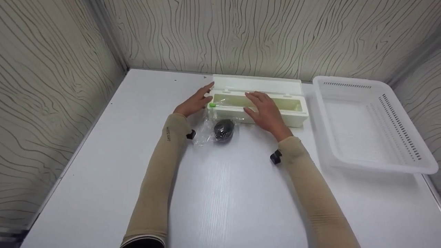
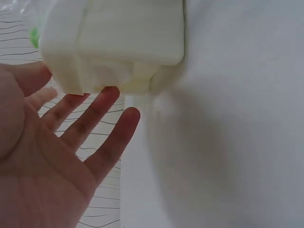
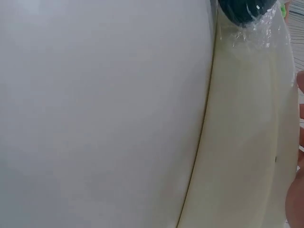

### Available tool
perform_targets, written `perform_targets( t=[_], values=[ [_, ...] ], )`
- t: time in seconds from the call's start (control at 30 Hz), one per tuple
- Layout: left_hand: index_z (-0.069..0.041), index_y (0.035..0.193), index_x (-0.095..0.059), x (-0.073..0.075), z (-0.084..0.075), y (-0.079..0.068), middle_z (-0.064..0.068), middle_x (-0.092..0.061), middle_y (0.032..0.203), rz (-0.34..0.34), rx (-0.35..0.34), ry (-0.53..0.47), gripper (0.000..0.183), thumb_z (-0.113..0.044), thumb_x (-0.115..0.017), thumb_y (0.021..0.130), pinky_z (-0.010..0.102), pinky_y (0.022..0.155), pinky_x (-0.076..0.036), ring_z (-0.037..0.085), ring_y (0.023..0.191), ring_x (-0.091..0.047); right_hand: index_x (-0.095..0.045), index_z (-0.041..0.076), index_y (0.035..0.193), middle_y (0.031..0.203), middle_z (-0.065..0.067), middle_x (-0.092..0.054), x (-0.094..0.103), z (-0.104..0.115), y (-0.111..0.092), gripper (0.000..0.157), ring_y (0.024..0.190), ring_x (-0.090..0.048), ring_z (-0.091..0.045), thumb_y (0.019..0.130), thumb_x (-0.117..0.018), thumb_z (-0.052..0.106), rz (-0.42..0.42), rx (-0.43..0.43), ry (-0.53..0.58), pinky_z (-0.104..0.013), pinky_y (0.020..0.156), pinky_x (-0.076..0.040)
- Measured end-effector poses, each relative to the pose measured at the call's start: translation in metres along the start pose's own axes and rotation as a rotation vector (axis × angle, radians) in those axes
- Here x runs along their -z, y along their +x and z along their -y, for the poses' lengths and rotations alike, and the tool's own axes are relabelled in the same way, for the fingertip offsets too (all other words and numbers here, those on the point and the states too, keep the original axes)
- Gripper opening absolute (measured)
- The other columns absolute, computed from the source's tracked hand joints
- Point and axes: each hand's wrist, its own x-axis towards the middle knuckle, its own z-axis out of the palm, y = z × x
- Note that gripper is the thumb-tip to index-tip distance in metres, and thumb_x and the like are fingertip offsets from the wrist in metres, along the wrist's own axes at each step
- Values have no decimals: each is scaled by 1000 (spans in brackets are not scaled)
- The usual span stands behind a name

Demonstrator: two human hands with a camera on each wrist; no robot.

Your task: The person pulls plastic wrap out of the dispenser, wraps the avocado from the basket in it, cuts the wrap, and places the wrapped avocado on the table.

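A long white cling film dispenser [image 1: 255,106] stands at the back of the table with its hinged lid [image 1: 258,82] tipped back. Clear cling film [image 1: 205,131] hangs over its front left, beside a green slider [image 1: 212,104]. In front of it sits a dark oval fruit, like an avocado [image 1: 224,130], with film around it. My left hand [image 2: 52,137] is at the dispenser's left end, thumb against the edge and fingers extended beside it. Over the open trough, my right hand [image 1: 267,112] spreads its fingers; only fingertips [image 3: 301,111] and part of the palm show in the right wrist view.
A white plastic basket [image 1: 330,137] with slotted walls stands to the right of the dispenser. Wood-patterned panels [image 1: 213,38] rise behind and at both sides of the white table [image 1: 227,199].
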Motion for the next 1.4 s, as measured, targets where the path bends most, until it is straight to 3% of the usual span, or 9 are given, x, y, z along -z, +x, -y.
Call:
perform_targets(
  t=[0.2, 0.37, 0.47, 0.6, 0.73, 0.9, 1.03, 1.13, 1.4],
  values=[
    [-36, 166, -20, 6, -2, 0, 7, -24, 163, 38, 3, 28, 56, -38, -38, 113, 48, 113, -45, 28, 136, -45, -50, 13, 153, 148, -17, -51, 2, -4, 5, 56, 143, -44, -33, 103, -66, 31, -49, 27, 80, -49, 121, -36],
    [-33, 161, -32, 6, 0, -2, 8, -40, 153, -17, 9, 149, 52, -43, -43, 111, 49, 109, -46, 28, 128, -51, -70, 3, 118, 113, -15, -67, -6, 25, 1, 24, 110, -62, -31, 100, -69, 19, -175, 122, 105, -44, 98, -54],
    [-34, 158, -34, 3, 0, -1, 9, -46, 152, -48, 19, 208, 55, -52, -48, 108, 52, 113, -44, 30, 134, -51, -73, 4, 108, 101, -12, -71, -16, 57, -2, 22, 96, -65, -27, 103, -64, 23, -92, 129, 143, -41, 88, -57],
    [-33, 156, -31, 0, -3, 0, 9, -42, 161, -30, 20, 184, 59, -57, -49, 105, 55, 122, -33, 32, 149, -40, -73, 6, 117, 101, -8, -73, -31, 92, -1, 31, 92, -65, -21, 106, -60, 32, 73, 2, 205, -40, 86, -56],
    [-29, 158, -26, -1, -4, 3, 8, -35, 165, 13, -6, 101, 59, -52, -45, 108, 56, 126, -26, 31, 155, -29, -74, 6, 114, 92, -7, -73, -41, 110, 4, 30, 83, -62, -18, 106, -61, 32, 96, -108, 300, -36, 79, -53],
    [-25, 160, -20, -3, -1, 4, 7, -29, 166, 28, -19, 36, 59, -47, -41, 110, 55, 129, -18, 29, 159, -20, -75, 6, 102, 82, -2, -72, -53, 118, 11, 32, 73, -60, -10, 103, -65, 36, 77, -179, 444, -28, 69, -49],
    [-24, 163, -13, -5, -1, 5, 10, -22, 168, 44, -26, 77, 60, -44, -35, 111, 53, 130, -14, 28, 160, -15, -76, 6, 95, 72, 7, -64, -61, 116, 15, 33, 67, -56, -5, 100, -68, 37, 14, -273, 551, -22, 64, -45],
    [-23, 163, -10, -7, -2, 7, 11, -19, 168, 52, -34, 92, 60, -42, -32, 111, 51, 131, -13, 28, 160, -15, -75, 5, 92, 66, 10, -55, -63, 113, 16, 29, 62, -50, -6, 101, -68, 32, -13, -273, 595, -22, 60, -41],
    [-20, 163, -10, -7, -1, 6, 12, -21, 166, 30, -31, 104, 58, -39, -30, 112, 49, 131, -15, 26, 156, -21, -75, 5, 119, 86, -6, -70, -61, 108, 16, 24, 69, -53, -5, 105, -61, 18, 45, -196, 602, -22, 69, -45]
  ],
)
